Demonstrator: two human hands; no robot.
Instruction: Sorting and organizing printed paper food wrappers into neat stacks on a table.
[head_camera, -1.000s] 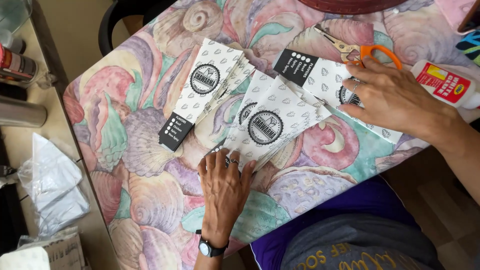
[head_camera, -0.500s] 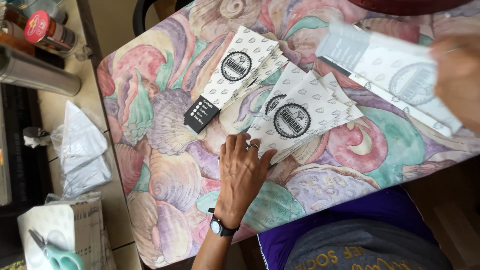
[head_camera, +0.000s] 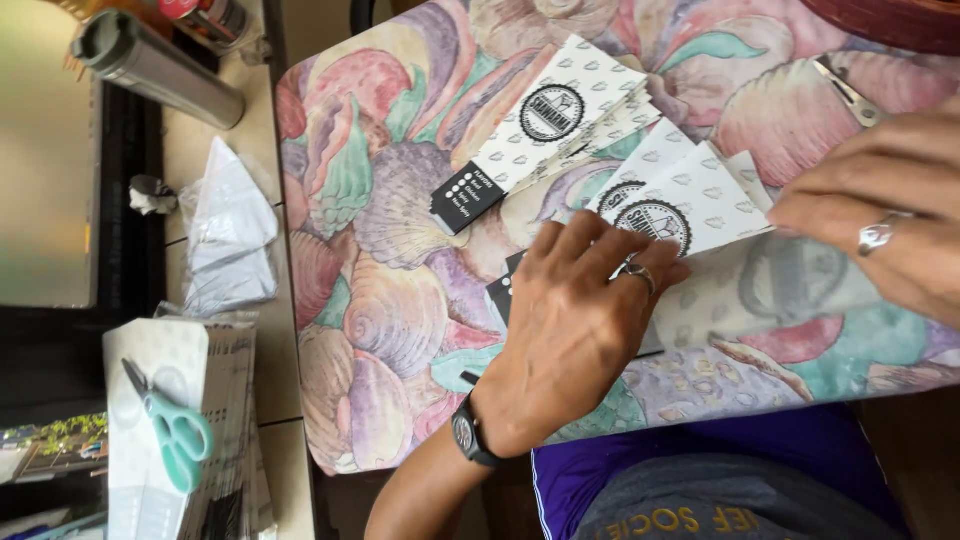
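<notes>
Several white paper sleeves with a small leaf pattern, a round black emblem and a black end lie on a table with a shell-pattern cloth. One sleeve lies slanted toward the far side, and others are fanned in a stack. My left hand, with a ring and a wristwatch, rests flat on the near end of that stack, fingers spread. My right hand, also ringed, pinches one more sleeve, which is blurred and hangs just over the stack's right side.
The metal blades of a pair of scissors poke out behind my right hand. On the counter to the left are a steel flask, folded clear plastic bags and teal scissors on a pile of paper.
My right hand picked a sleeve up from the right of the table and brought it in over the stack. My left hand slid forward onto the stack.
</notes>
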